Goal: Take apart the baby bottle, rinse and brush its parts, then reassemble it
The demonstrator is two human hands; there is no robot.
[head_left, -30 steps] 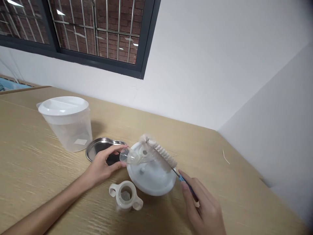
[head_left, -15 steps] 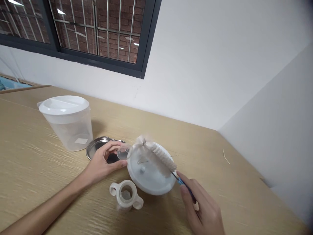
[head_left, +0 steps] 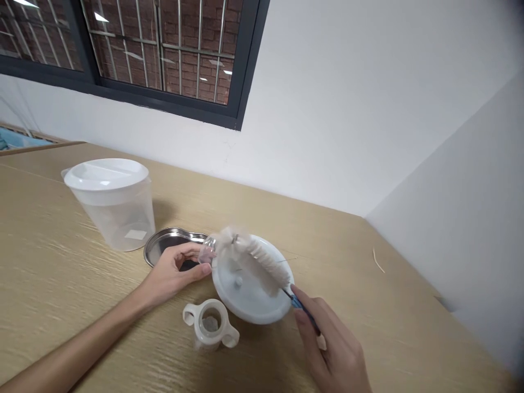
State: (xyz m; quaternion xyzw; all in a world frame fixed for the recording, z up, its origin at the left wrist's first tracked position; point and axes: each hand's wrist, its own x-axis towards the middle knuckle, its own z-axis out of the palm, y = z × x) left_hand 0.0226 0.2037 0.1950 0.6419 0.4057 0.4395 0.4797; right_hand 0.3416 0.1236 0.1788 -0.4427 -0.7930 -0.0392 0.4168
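Observation:
My left hand (head_left: 184, 268) is closed on a small clear plastic cap (head_left: 207, 250), held between thumb and fingers at the left rim of a white bowl (head_left: 245, 314). In my right hand (head_left: 329, 338) is a bottle brush (head_left: 262, 265), gripped by its blue handle. The brush's white bristles slant over the bowl, with the blurred tip close beside the cap; whether it touches or enters the cap I cannot tell. In front of the bowl stands an open baby bottle (head_left: 210, 322) with two side handles. Part of the bowl's inside is hidden behind the bristles.
A kidney-shaped metal tray (head_left: 158, 243) lies behind my left hand. A lidded clear plastic pitcher (head_left: 118, 213) stands at the left. Toward the right edge of the wooden table (head_left: 327, 245) lies a thin pale strip (head_left: 379, 260). Wall and window are behind.
The brush has shifted left, its tip coming closer to the cap. My left hand has turned the cap and drawn it slightly left. The bowl and bottle have stayed put.

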